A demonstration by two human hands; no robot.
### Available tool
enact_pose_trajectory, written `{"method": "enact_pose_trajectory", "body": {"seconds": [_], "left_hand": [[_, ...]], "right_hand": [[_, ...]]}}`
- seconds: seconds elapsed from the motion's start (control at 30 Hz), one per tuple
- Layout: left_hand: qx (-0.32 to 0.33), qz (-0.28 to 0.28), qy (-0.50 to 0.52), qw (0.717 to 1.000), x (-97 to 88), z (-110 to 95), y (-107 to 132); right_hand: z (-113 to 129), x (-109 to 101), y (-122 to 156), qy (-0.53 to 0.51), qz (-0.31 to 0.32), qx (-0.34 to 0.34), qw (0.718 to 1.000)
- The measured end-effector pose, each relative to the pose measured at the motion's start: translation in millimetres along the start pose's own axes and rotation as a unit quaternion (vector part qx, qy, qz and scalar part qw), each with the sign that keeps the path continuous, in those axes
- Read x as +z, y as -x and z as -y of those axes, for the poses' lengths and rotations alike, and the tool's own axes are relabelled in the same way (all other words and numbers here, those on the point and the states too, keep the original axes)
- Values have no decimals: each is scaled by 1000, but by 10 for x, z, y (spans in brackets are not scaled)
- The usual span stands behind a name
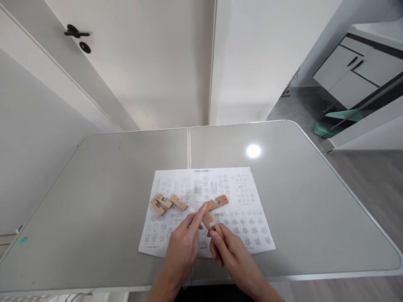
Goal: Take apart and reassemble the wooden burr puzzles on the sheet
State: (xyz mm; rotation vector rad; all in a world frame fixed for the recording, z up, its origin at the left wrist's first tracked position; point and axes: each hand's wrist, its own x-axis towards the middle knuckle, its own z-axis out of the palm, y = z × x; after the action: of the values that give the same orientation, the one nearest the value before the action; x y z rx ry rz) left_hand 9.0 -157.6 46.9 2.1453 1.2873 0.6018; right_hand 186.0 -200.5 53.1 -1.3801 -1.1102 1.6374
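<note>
Over a printed diagram sheet, my right hand is closed around the near end of a notched wooden puzzle piece. A second notched puzzle piece meets its far end at an angle; whether the two interlock I cannot tell. My left hand pinches where they meet, its index finger on top and its other fingertips partly hidden. Left of my hands, several loose notched pieces lie on the sheet, among them a short piece and a small cluster touching one another.
The sheet lies near the front edge of a grey folding table with a centre seam. A white door with a black handle stands behind it. At the far right are a white cabinet and a green bin.
</note>
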Motion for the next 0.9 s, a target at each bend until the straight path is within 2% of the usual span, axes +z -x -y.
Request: {"method": "enact_pose_trajectory", "body": {"seconds": [0.17,0.43,0.57,0.63,0.77,0.9], "left_hand": [[-3,-10,-14,1000,47,-22,19],[29,22,-17,999,-22,2,34],[17,13,-17,1000,49,-24,62],[11,8,-6,1000,57,-24,66],[28,34,23,999,-7,4,64],[21,43,13,999,-22,-15,82]], "right_hand": [[2,-5,-13,4,4,3,1000],[-48,31,-4,-17,19,19,999],[-48,52,-19,9,-12,12,1000],[-27,42,-25,12,-8,11,1000],[10,7,-25,-4,34,16,999],[-5,28,-16,-3,16,13,1000]]}}
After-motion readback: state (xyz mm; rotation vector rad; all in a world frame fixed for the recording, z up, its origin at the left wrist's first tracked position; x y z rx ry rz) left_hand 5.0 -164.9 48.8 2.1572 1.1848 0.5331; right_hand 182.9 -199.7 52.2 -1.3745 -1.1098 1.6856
